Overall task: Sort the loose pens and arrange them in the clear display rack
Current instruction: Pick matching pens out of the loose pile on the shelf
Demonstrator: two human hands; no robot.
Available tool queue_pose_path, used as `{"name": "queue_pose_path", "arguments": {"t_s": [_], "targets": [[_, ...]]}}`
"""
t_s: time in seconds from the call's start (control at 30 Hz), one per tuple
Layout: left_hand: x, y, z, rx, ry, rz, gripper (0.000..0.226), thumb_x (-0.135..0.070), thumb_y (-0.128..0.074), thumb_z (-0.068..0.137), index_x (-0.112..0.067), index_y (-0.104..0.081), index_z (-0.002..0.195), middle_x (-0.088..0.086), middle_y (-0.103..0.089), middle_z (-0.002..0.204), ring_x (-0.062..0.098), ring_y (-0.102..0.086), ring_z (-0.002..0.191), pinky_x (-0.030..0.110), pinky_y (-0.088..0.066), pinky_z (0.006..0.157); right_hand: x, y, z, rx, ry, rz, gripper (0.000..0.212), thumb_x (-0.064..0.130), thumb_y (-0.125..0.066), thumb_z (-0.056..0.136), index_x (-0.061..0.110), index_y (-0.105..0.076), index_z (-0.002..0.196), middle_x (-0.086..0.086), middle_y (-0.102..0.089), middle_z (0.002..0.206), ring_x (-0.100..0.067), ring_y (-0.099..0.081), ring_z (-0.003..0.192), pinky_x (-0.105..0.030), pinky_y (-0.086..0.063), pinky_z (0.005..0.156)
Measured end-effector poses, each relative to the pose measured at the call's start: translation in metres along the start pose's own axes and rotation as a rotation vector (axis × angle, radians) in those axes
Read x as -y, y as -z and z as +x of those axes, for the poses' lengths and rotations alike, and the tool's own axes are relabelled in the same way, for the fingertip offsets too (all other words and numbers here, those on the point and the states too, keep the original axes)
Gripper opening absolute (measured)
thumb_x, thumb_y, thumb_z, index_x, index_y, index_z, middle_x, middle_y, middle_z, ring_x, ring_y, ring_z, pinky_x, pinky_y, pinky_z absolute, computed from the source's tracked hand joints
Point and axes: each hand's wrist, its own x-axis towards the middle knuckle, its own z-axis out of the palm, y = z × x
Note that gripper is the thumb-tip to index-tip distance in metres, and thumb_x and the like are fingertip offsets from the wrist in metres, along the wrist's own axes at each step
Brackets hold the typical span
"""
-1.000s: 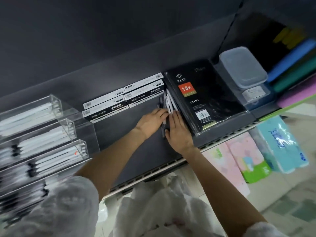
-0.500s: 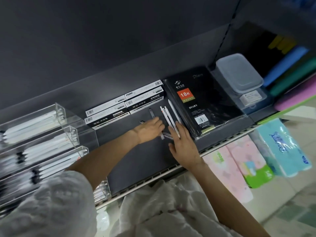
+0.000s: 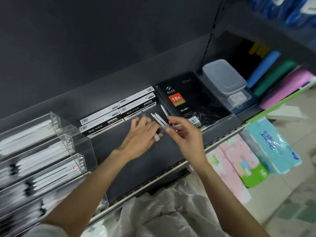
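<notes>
Several loose white pens (image 3: pixel 156 117) lie on the dark shelf (image 3: pixel 119 147) beside the black diary; one more white pen (image 3: pixel 163 109) rests against the diary's edge. My right hand (image 3: pixel 185 135) pinches a clear grey pen (image 3: pixel 173 126) held level above the shelf. My left hand (image 3: pixel 142 135) meets that pen's other end, and its fingers curl over a white pen whose tip (image 3: pixel 157 138) pokes out below them. The clear display rack (image 3: pixel 68 141) stands at the left, its stepped tiers filled with white pens.
Black-and-white pen boxes (image 3: pixel 119 113) lie at the back of the shelf. The wrapped diary (image 3: pixel 193 100) and a lidded plastic container (image 3: pixel 224 77) sit to the right, with coloured cases (image 3: pixel 273 74) beyond. Tissue packs (image 3: pixel 273 146) and a white plastic bag (image 3: pixel 162 211) are below.
Both hands have lifted off the shelf. My right hand, flat on the pens before, now pinches a clear grey pen. My left hand has drawn pens up into its fingers.
</notes>
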Motion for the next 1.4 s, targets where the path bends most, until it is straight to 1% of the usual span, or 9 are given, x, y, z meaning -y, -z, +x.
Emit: {"name": "queue_pose_path", "arguments": {"t_s": [0.13, 0.2, 0.27, 0.47, 0.7, 0.9, 1.1, 1.23, 1.4], "targets": [[-0.014, 0.024, -0.006, -0.113, 0.133, -0.148, 0.023, -0.036, -0.038, 0.094, -0.018, -0.051, 0.089, -0.018, -0.048, 0.077, 0.009, -0.041, 0.099, 0.034, -0.016, 0.096, 0.034, -0.003, 0.017, 0.129, 0.031, 0.122, 0.045, 0.007, -0.068, 0.084, 0.032, -0.056, 0.119, 0.005, -0.067, 0.091, -0.014, -0.065, 0.085, -0.029, -0.053, 0.081], [-0.020, 0.027, -0.010, -0.037, 0.279, -0.504, 0.022, -0.038, -0.040, 0.094, -0.022, -0.047, 0.082, -0.020, -0.046, 0.070, 0.007, -0.051, 0.088, 0.037, -0.027, 0.100, 0.037, -0.007, 0.025, 0.164, 0.024, 0.158, 0.052, 0.005, -0.068, 0.083, 0.033, -0.049, 0.123, 0.000, -0.069, 0.089, -0.017, -0.067, 0.085, -0.031, -0.052, 0.084], [-0.028, 0.034, -0.012, 0.063, 0.514, -0.994, 0.025, -0.033, -0.046, 0.097, -0.020, -0.045, 0.075, -0.016, -0.051, 0.059, 0.008, -0.058, 0.068, 0.030, -0.045, 0.078, 0.035, -0.013, 0.032, 0.207, -0.040, 0.181, 0.053, 0.005, -0.069, 0.083, 0.030, -0.046, 0.124, -0.002, -0.071, 0.088, -0.017, -0.068, 0.087, -0.031, -0.051, 0.087], [-0.038, 0.038, -0.030, 0.075, 0.779, -1.623, 0.020, -0.030, -0.054, 0.088, -0.010, -0.054, 0.087, -0.009, -0.041, 0.056, 0.005, -0.036, 0.046, 0.018, -0.036, 0.051, 0.028, -0.018, 0.046, 0.473, -0.234, 0.189, 0.043, 0.005, -0.066, 0.085, 0.016, -0.050, 0.124, -0.016, -0.071, 0.095, -0.015, -0.062, 0.084, -0.020, -0.048, 0.071], [-0.044, 0.037, -0.048, 0.118, 0.860, -1.823, 0.029, -0.025, -0.044, 0.097, -0.008, -0.062, 0.113, -0.001, -0.060, 0.070, 0.009, -0.056, 0.059, 0.024, -0.052, 0.060, 0.030, -0.029, 0.055, 0.787, -0.305, 0.028, 0.043, 0.009, -0.069, 0.083, 0.012, -0.053, 0.122, -0.006, -0.066, 0.084, -0.010, -0.054, 0.065, -0.018, -0.045, 0.065], [-0.043, 0.040, -0.059, 0.089, 0.896, -1.923, 0.027, -0.020, -0.043, 0.097, -0.010, -0.063, 0.114, 0.004, -0.070, 0.084, 0.012, -0.066, 0.072, 0.028, -0.058, 0.073, 0.038, -0.041, 0.064, 0.919, -0.218, -0.086, 0.035, 0.007, -0.071, 0.081, 0.005, -0.057, 0.113, -0.009, -0.066, 0.090, -0.013, -0.058, 0.070, -0.020, -0.046, 0.057], [-0.038, 0.047, -0.062, 0.088, 0.887, -1.981, 0.032, -0.025, -0.047, 0.091, -0.009, -0.062, 0.114, 0.007, -0.072, 0.091, 0.013, -0.067, 0.076, 0.033, -0.058, 0.080, 0.058, -0.052, 0.076, 1.101, -0.113, -0.256, 0.014, 0.013, -0.068, 0.085, 0.006, -0.066, 0.097, -0.011, -0.066, 0.073, -0.017, -0.062, 0.065, -0.020, -0.052, 0.064], [-0.024, 0.042, -0.066, -0.180, 0.907, -2.003, 0.036, -0.026, -0.040, 0.097, -0.008, -0.057, 0.122, 0.012, -0.066, 0.118, 0.020, -0.066, 0.104, 0.041, -0.051, 0.095, 0.061, -0.039, 0.083, 0.871, -0.069, -0.102, 0.005, 0.006, -0.066, 0.085, 0.004, -0.064, 0.088, -0.019, -0.065, 0.075, -0.016, -0.062, 0.060, -0.020, -0.053, 0.061], [-0.013, 0.032, -0.075, -0.873, 1.003, -2.148, 0.037, -0.025, -0.032, 0.101, -0.007, -0.053, 0.126, 0.008, -0.060, 0.128, 0.016, -0.062, 0.110, 0.034, -0.051, 0.094, 0.039, -0.034, 0.055, 0.026, -0.052, 0.305, 0.012, 0.002, -0.060, 0.089, 0.012, -0.061, 0.083, 0.007, -0.065, 0.064, -0.007, -0.061, 0.059, -0.021, -0.053, 0.063]]}}
